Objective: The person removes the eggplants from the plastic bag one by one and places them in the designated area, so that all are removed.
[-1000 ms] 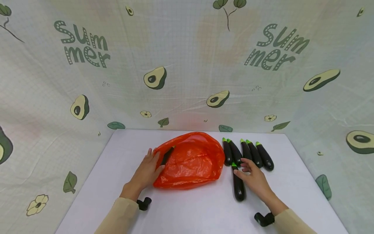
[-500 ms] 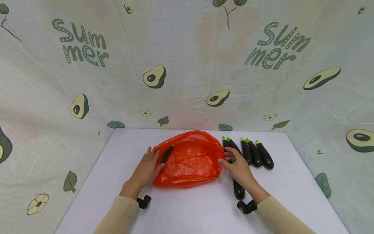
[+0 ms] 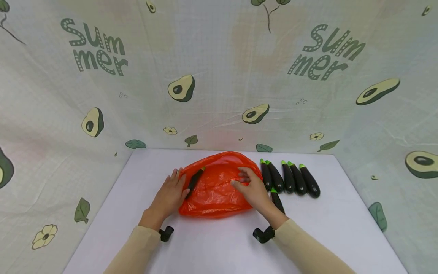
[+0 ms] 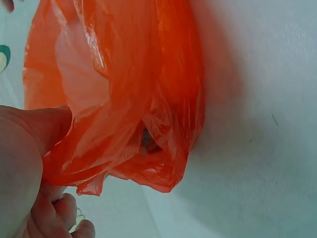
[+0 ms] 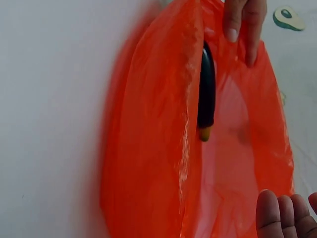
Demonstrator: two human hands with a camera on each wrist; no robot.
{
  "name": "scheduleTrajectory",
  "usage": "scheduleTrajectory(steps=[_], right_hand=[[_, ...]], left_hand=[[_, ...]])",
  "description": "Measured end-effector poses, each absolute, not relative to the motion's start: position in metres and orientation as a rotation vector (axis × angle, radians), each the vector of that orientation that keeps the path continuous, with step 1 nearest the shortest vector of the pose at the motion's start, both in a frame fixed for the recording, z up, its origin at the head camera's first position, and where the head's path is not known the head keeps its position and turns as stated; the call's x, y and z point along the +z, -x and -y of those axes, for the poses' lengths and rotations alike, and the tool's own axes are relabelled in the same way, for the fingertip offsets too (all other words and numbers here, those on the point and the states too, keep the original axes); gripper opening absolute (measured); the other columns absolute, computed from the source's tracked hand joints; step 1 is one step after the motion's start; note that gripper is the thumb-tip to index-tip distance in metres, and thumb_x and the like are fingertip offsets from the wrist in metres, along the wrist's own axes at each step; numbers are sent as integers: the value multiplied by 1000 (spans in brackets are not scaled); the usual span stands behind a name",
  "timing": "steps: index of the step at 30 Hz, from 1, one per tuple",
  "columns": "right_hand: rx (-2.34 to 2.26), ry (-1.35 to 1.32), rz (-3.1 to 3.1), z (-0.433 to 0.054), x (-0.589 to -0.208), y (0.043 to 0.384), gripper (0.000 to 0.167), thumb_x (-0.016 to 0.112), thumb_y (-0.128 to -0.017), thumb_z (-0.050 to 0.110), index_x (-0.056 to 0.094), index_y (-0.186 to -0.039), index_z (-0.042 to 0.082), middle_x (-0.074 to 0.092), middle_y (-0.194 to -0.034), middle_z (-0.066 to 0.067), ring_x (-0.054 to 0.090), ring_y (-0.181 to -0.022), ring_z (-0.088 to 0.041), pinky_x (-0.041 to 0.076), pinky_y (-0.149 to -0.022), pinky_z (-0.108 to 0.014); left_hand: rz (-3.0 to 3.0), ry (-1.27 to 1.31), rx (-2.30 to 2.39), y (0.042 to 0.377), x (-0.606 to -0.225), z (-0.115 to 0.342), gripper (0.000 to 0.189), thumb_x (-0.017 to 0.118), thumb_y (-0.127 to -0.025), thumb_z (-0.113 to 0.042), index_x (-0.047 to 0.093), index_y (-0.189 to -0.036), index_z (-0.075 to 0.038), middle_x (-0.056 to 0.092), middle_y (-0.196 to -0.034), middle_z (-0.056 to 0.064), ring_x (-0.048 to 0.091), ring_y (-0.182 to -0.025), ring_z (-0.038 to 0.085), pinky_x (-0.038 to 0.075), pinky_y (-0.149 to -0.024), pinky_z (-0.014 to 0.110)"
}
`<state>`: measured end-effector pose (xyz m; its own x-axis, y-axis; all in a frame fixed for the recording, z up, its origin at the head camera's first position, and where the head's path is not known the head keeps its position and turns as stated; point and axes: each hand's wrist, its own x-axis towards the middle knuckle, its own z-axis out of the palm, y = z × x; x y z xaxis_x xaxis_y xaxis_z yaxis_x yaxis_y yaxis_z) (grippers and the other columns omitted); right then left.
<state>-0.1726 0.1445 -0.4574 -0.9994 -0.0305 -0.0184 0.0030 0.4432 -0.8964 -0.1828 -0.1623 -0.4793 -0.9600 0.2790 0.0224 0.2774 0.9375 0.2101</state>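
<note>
A red plastic bag (image 3: pixel 219 207) lies on its side on the table, mouth spread wide. My left hand (image 3: pixel 165 196) pinches its left rim; the left wrist view shows the thumb (image 4: pixel 52 126) over the plastic and the fingers curled behind it. Inside the bag, close to that hand, rests one dark eggplant (image 3: pixel 195 180) with a green stem end. My right hand (image 3: pixel 254 192) is over the bag's right side with fingers loosely bent and nothing held. In the right wrist view its fingertips (image 5: pixel 270 213) show at the lower right, beside the bag's mouth.
Several eggplants (image 3: pixel 289 179) lie in a row right of the bag, stems toward the back. One more eggplant (image 3: pixel 277 201) lies in front of them, partly hidden by my right arm. A patterned cloth (image 3: pixel 219 76) surrounds the white table (image 3: pixel 208 247).
My right hand has moved left, from beside the front eggplant to over the bag. My left hand keeps its hold on the rim, and the row of eggplants is unchanged.
</note>
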Motion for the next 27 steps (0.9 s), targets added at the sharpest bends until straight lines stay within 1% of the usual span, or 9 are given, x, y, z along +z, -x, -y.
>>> scheduleTrajectory(steps=[7, 12, 15, 21, 27], right_hand=[[-1676, 57, -2596, -117, -458, 182, 62, 77, -98, 30, 51, -152, 15, 63, -135, -7, 60, -121, -26, 62, -97, -42], [-1725, 76, -2524, -97, -461, 191, 61, 76, -99, 31, 51, -152, 12, 63, -138, -13, 62, -119, -27, 62, -97, -41], [-1752, 69, -2481, -86, -464, 196, 62, 75, -99, 32, 51, -152, 11, 62, -139, -16, 62, -119, -28, 62, -98, -42], [-1786, 46, -2425, -64, -473, 205, 66, 74, -99, 34, 47, -154, 8, 59, -143, -18, 62, -123, -31, 60, -101, -47], [-1858, -9, -2367, -44, -479, 213, 65, 75, -99, 32, 47, -153, 10, 58, -145, -20, 63, -124, -33, 59, -102, -49]], left_hand=[[-3094, -475, 275, 183, -475, 169, 73, 65, -105, -35, 36, -162, 0, 28, -173, 20, 19, -162, 41, 23, -129, 59], [-3078, -451, 280, 184, -472, 170, 73, 63, -106, -37, 35, -163, 0, 27, -173, 19, 17, -163, 41, 22, -129, 59], [-3063, -431, 292, 184, -472, 169, 73, 61, -107, -38, 34, -163, -1, 25, -174, 18, 15, -163, 39, 20, -130, 58], [-3043, -433, 336, 183, -469, 167, 72, 61, -107, -36, 34, -163, 0, 25, -174, 18, 14, -164, 39, 20, -130, 58], [-3020, -435, 364, 182, -466, 164, 72, 62, -107, -36, 33, -163, 0, 24, -174, 18, 13, -164, 38, 19, -131, 57]])
